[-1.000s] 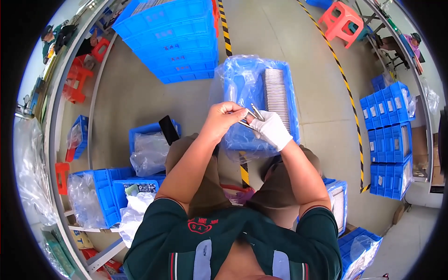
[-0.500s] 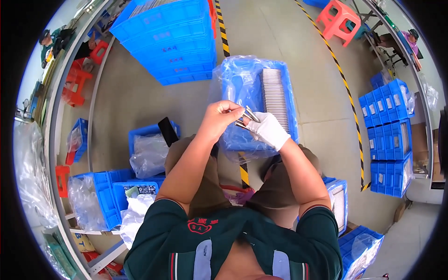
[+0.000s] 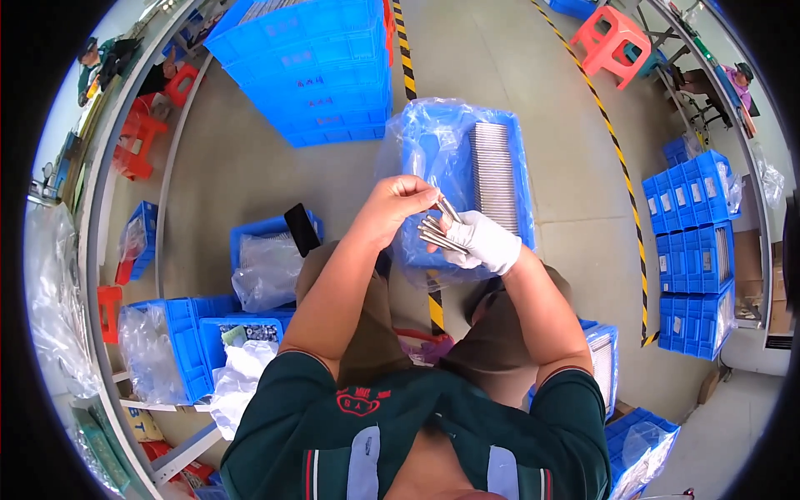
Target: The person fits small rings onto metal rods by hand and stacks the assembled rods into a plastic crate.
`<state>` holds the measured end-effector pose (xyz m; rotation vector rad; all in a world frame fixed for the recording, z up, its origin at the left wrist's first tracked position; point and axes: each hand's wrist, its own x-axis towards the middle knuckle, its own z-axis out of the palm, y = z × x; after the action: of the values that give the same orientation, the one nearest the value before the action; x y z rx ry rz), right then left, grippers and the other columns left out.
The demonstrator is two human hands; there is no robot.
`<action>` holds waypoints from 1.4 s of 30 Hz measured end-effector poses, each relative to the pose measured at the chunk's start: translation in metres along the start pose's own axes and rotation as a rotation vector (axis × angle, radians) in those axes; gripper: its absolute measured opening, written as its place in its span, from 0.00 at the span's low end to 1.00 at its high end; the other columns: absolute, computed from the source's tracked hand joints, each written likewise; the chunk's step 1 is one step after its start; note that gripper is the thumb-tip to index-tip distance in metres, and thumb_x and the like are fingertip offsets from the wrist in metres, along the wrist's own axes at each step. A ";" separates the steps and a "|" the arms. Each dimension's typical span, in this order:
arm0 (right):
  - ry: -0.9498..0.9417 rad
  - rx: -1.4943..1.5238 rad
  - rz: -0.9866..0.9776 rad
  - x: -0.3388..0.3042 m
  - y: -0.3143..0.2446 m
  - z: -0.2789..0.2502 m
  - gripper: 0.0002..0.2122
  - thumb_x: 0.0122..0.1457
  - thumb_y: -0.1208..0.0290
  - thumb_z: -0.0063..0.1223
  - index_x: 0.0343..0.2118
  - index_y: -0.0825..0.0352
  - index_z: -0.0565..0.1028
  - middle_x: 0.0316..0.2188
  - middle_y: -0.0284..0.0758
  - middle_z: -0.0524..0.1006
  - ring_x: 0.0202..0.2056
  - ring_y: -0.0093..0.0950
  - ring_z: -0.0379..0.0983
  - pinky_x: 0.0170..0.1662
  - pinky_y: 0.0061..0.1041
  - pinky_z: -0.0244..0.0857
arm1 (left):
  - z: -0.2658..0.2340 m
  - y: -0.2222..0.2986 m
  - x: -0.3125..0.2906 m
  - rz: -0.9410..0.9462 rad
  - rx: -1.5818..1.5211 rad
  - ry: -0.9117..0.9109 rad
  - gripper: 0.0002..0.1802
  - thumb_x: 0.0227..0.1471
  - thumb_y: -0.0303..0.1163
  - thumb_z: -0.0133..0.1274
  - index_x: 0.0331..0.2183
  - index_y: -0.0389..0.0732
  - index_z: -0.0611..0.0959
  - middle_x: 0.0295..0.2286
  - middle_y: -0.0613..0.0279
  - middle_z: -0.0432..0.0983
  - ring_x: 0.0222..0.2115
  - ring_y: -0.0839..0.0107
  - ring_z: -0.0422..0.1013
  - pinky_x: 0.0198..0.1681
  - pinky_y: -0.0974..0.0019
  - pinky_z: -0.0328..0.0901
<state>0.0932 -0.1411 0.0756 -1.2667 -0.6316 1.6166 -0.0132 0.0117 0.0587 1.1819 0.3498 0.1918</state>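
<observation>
Head view: the left hand (image 3: 402, 207) pinches one metal rod (image 3: 450, 210); the gloved right hand (image 3: 490, 242) clasps several rods (image 3: 442, 237) above the blue crate (image 3: 524, 187), draped with plastic film (image 3: 440, 154); stacked crates (image 3: 321, 83) stand beyond.

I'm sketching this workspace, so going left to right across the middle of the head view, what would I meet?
Clear plastic sheeting, black phone, bare left hand, metal rods, gloved right hand, striped floor tape, stacked blue bins.
</observation>
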 end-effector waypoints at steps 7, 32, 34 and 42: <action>-0.025 0.018 0.004 0.000 0.000 0.000 0.22 0.54 0.49 0.44 0.29 0.69 0.72 0.09 0.25 0.60 0.10 0.14 0.50 0.13 0.15 0.39 | -0.007 -0.002 -0.001 -0.015 0.037 -0.023 0.07 0.46 0.31 0.53 0.26 0.36 0.78 0.24 0.65 0.73 0.27 0.77 0.67 0.34 0.71 0.61; -0.045 0.094 0.017 -0.001 0.003 0.005 0.21 0.54 0.51 0.44 0.28 0.69 0.72 0.09 0.24 0.59 0.10 0.13 0.49 0.13 0.15 0.38 | -0.005 0.002 -0.005 -0.060 -0.034 -0.161 0.07 0.47 0.26 0.50 0.28 0.30 0.76 0.22 0.54 0.75 0.17 0.65 0.71 0.21 0.65 0.66; -0.032 0.085 0.001 0.000 0.003 0.005 0.21 0.54 0.51 0.44 0.28 0.69 0.72 0.09 0.24 0.59 0.10 0.13 0.48 0.13 0.15 0.38 | -0.004 0.002 -0.006 -0.045 -0.025 -0.129 0.07 0.47 0.26 0.49 0.28 0.30 0.76 0.21 0.54 0.75 0.15 0.64 0.70 0.19 0.64 0.65; -0.036 0.098 0.070 0.000 0.001 0.005 0.20 0.55 0.52 0.44 0.28 0.69 0.72 0.09 0.24 0.59 0.10 0.13 0.48 0.13 0.14 0.38 | -0.015 -0.003 -0.001 0.073 0.042 0.040 0.08 0.46 0.30 0.53 0.27 0.34 0.78 0.27 0.61 0.74 0.31 0.75 0.68 0.39 0.69 0.60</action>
<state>0.0882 -0.1405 0.0761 -1.2021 -0.5287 1.7098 -0.0194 0.0234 0.0515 1.2347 0.3472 0.2732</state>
